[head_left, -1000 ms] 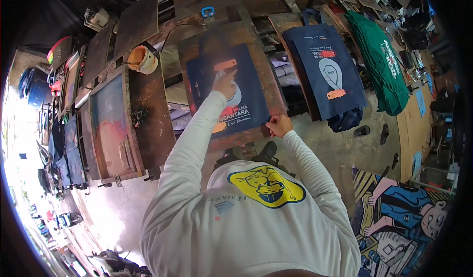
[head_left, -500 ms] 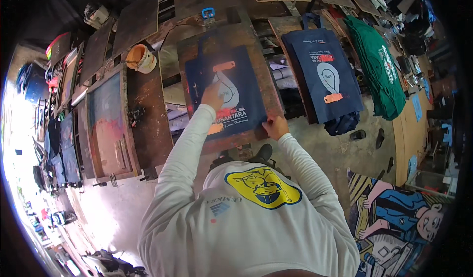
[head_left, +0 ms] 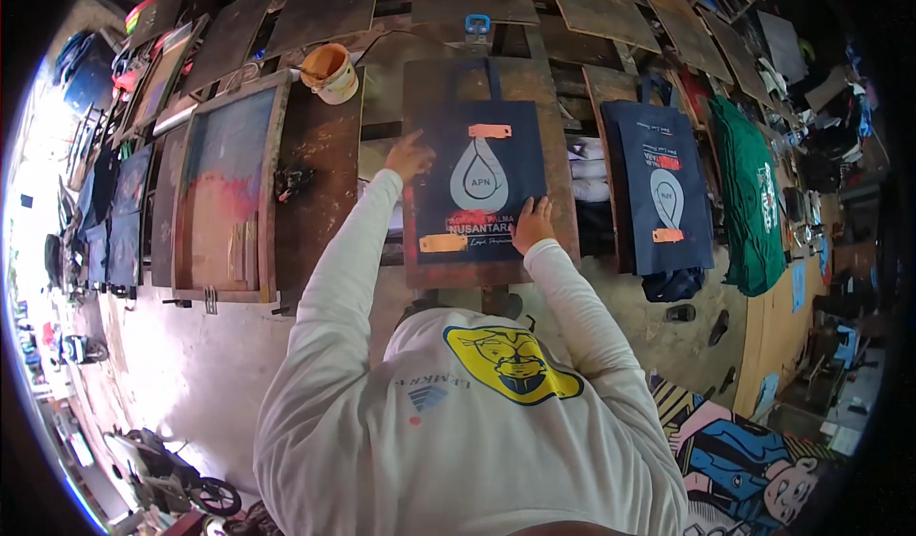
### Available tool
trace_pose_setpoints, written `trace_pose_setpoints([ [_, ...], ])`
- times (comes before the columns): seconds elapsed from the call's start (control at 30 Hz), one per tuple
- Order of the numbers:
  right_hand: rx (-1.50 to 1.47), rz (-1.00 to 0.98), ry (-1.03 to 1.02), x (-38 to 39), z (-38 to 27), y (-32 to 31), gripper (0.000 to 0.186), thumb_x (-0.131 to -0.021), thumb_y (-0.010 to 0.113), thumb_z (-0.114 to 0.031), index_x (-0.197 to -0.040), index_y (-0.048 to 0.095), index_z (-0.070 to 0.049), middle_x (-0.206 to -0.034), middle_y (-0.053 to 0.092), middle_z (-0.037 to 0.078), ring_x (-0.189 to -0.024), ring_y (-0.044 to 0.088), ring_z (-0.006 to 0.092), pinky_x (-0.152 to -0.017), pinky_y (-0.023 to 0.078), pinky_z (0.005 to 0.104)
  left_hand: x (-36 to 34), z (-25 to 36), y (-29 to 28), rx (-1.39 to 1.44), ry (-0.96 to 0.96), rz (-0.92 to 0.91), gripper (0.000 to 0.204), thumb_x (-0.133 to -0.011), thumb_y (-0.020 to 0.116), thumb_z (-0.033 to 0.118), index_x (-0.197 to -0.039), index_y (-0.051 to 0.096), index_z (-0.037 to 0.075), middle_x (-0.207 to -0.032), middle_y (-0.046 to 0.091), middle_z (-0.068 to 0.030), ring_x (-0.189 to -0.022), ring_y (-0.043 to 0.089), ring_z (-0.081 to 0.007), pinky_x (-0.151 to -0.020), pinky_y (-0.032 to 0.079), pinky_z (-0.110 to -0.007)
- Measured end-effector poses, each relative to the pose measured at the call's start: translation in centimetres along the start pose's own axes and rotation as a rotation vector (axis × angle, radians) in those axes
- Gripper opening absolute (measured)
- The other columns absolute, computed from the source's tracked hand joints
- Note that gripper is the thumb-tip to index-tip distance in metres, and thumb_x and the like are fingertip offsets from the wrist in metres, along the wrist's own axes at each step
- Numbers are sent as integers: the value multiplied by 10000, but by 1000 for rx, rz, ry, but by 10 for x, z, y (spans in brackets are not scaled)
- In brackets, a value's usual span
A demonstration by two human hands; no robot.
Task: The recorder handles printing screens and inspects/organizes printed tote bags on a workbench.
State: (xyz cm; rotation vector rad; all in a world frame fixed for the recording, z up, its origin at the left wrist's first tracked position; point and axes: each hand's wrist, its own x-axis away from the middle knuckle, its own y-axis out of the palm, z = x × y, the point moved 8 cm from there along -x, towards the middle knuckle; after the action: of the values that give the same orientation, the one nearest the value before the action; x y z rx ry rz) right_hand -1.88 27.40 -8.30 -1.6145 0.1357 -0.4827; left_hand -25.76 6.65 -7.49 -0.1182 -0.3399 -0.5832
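Hands rest on a navy tote bag (head_left: 482, 178) lying flat on a brown board (head_left: 563, 193) on the desk: left hand (head_left: 408, 157) at its upper left edge, forefinger out, clamped on nothing; right hand (head_left: 532, 225) pressed flat, fingers spread, on its lower right corner. An orange paint cup (head_left: 329, 72) stands well apart to the left

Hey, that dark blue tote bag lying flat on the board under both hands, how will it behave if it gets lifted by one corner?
The dark blue tote bag looks like thin cloth lying flat on the wooden board, so it would probably droop and fold. It seems light for its size. The left hand and right hand both rest on it, which suggests it could slide or wrinkle if pushed.
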Motion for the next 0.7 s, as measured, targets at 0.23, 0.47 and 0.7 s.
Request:
trace_pose_setpoints([
  [0.23, 74, -195, -55, -9, -15, -5, 844, -885, 638, -404, -1440, 291, 129, -1455, 284, 420, -1384, 272, 535, -1178, 208, 500, -80, 0, -39, -681, 209, 14, 683, -835, 686, 184, -1462, 416, 180, -1056, 705, -145, -932, 687, -278, -832, 553, -385],
  [0.47, 2, -94, 110, -11, -2, -2, 900, -802, 754, -399, -1430, 336, 91, -1440, 320, 403, -1358, 331, 525, -1144, 307, 469, -80, 28, -51, -898, 338, 192, 590, -908, 578, 96, -1466, 427, 218, -969, 695, -167, -781, 679, -294, -711, 552, -393],
  [0.7, 182, -246, 74, -22, -19, -8, 828, -816, 713, -394, -1404, 399, 97, -1432, 404, 339, -1348, 351, 506, -1145, 282, 512, -54, 11, -85, -1116, 281, 105, 731, -831, 529, 64, -1504, 349, 285, -1353, 508, -198, -1215, 534, -372, -1005, 460, -418],
])
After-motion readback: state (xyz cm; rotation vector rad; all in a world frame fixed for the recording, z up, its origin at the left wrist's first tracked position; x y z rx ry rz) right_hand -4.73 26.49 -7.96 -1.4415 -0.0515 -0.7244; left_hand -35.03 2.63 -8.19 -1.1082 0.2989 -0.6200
